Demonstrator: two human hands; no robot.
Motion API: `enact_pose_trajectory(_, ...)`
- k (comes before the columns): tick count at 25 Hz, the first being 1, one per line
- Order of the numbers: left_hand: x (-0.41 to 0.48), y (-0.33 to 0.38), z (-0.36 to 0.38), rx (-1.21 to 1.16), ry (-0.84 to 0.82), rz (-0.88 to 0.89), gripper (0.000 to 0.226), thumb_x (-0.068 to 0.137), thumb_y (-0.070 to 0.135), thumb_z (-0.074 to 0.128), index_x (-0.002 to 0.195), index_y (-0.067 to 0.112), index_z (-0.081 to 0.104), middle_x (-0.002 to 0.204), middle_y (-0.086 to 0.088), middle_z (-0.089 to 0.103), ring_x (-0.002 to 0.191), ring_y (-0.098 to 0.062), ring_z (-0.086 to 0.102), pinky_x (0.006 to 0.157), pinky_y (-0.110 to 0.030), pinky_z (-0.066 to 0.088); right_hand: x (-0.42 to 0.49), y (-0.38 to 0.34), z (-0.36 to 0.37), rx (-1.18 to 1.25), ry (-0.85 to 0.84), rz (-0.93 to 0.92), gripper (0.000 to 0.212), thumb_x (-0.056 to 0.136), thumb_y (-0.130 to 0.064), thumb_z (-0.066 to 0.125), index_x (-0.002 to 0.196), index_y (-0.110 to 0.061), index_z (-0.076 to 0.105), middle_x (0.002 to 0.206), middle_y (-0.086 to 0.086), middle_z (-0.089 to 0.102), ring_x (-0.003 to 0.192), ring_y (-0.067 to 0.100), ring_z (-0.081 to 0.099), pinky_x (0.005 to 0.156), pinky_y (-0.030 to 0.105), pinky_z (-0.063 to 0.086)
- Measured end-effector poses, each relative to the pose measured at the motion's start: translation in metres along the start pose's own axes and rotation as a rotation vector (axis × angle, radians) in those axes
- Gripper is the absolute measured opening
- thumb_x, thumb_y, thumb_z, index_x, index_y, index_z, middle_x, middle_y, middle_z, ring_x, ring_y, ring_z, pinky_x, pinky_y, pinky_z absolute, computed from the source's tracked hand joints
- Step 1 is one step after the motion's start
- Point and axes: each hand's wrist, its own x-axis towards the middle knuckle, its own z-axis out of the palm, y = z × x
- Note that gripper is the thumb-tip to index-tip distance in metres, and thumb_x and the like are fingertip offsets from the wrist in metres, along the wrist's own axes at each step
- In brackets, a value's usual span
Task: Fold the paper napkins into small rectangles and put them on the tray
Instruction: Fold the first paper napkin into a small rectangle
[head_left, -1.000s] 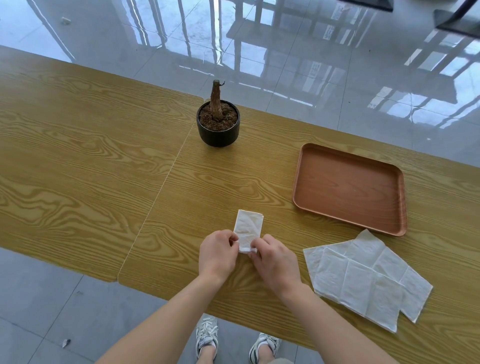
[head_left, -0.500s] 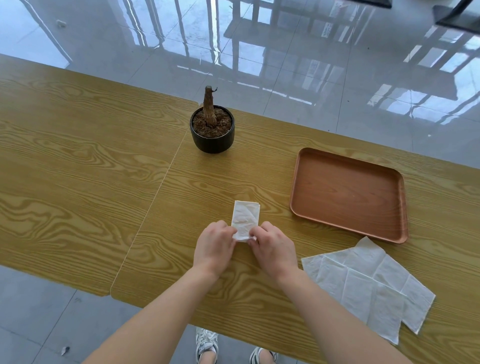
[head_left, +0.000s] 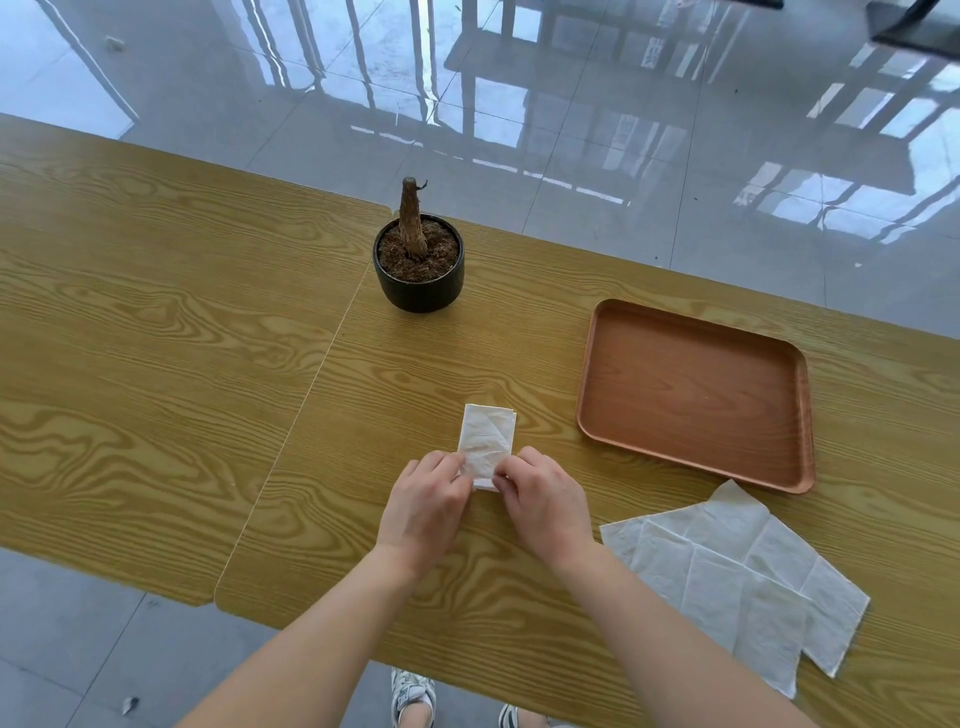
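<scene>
folded napkin (head_left: 487, 440): white, narrow rectangle, flat on the wooden table (head_left: 156, 332), well left of the tray (head_left: 696, 457) and nearer the table's front edge than it. long axis running away from the body, far short end pointing toward the plant pot (head_left: 418, 270), leaning slightly right. near short end pinched from both sides: left hand (head_left: 426, 506) at the near-left corner, right hand (head_left: 543, 499) at the near-right corner, fingertips of each clamped on the paper, thumbs close together over the near edge.

compared with a second ago: near end tucked further under the fingers, hands drawn closer together, less loose paper showing between them. likely meaning: near edge being lifted for one more fold, bringing it up toward the far edge to halve the length. not yet a small rectangle by this reading; strip looks too long for that.

tray right of the napkin: reddish-brown, rounded corners, nothing on it, so no finished piece delivered so far. just in front of the tray, toward the body: unfolded napkins (head_left: 737, 577), overlapping loosely, crease lines visible, exact count hard to tell. well apart from both hands.

plant pot beyond the tray's left side, black, bare brown stump in soil, clear of any path from napkin to tray. glossy tiled floor behind the table. task judged early: first piece in folding, the rest waiting.
</scene>
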Motion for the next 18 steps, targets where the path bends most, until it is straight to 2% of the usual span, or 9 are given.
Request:
enact_pose_trajectory(3, 0.001, 0.004, -0.002, 0.009, -0.014, -0.029, 0.018, 0.069, 0.004, 0.082, 0.068, 0.012, 0.065, 0.098, -0.006, 0.073, 0.084, -0.028, 0.067, 0.059, -0.037, 0.051, 0.001, -0.002, 0.0, 0.004, 0.006, 0.022, 0.01, 0.097, -0.029, 0.057, 0.097, -0.022, 0.065, 0.095, -0.005, 0.06, 0.09, 0.02, 0.056, 0.062, 0.036, 0.048)
enact_pose_trajectory(6, 0.003, 0.009, -0.004, 0.035, -0.016, -0.055, 0.02, 0.072, 0.004, 0.079, 0.066, 0.012, 0.062, 0.087, -0.004, 0.069, 0.075, -0.027, 0.063, 0.056, -0.038, 0.048, -0.003, -0.002, -0.002, 0.052, 0.016, 0.031, 0.01, 0.096, -0.03, 0.06, 0.099, -0.022, 0.066, 0.095, -0.006, 0.061, 0.091, 0.019, 0.057, 0.065, 0.035, 0.049)
enact_pose_trajectory(9, 0.005, 0.012, -0.008, 0.034, -0.026, -0.077, 0.012, 0.077, 0.004, 0.073, 0.073, 0.011, 0.064, 0.087, -0.004, 0.065, 0.078, -0.027, 0.061, 0.06, -0.04, 0.05, -0.021, 0.009, -0.011, 0.153, 0.06, 0.066, 0.01, 0.093, -0.027, 0.065, 0.1, -0.022, 0.07, 0.093, -0.006, 0.064, 0.087, 0.016, 0.061, 0.067, 0.034, 0.051)
enact_pose_trajectory(12, -0.003, 0.019, -0.012, -0.029, 0.025, -0.118, 0.013, 0.074, 0.0, 0.072, 0.083, 0.008, 0.068, 0.097, -0.008, 0.064, 0.083, -0.029, 0.061, 0.065, -0.042, 0.052, -0.057, 0.035, -0.026, 0.22, 0.113, 0.144, 0.011, 0.09, -0.022, 0.069, 0.101, -0.022, 0.071, 0.088, -0.008, 0.066, 0.083, 0.012, 0.062, 0.07, 0.033, 0.053)
enact_pose_trajectory(14, -0.014, 0.033, -0.014, -0.072, 0.031, -0.114, 0.014, 0.073, -0.001, 0.073, 0.083, 0.008, 0.069, 0.093, -0.008, 0.062, 0.079, -0.028, 0.059, 0.063, -0.041, 0.051, -0.089, 0.06, -0.037, 0.239, 0.16, 0.219, 0.011, 0.09, -0.02, 0.07, 0.1, -0.022, 0.072, 0.088, -0.01, 0.067, 0.081, 0.009, 0.061, 0.07, 0.03, 0.053)
enact_pose_trajectory(18, -0.034, 0.079, -0.008, -0.173, -0.022, 0.001, 0.015, 0.072, 0.0, 0.075, 0.084, 0.008, 0.071, 0.084, -0.004, 0.062, 0.071, -0.025, 0.058, 0.058, -0.039, 0.051, -0.15, 0.118, -0.063, 0.228, 0.273, 0.399, 0.013, 0.088, -0.014, 0.072, 0.1, -0.02, 0.073, 0.088, -0.012, 0.067, 0.073, 0.007, 0.059, 0.066, 0.026, 0.048)
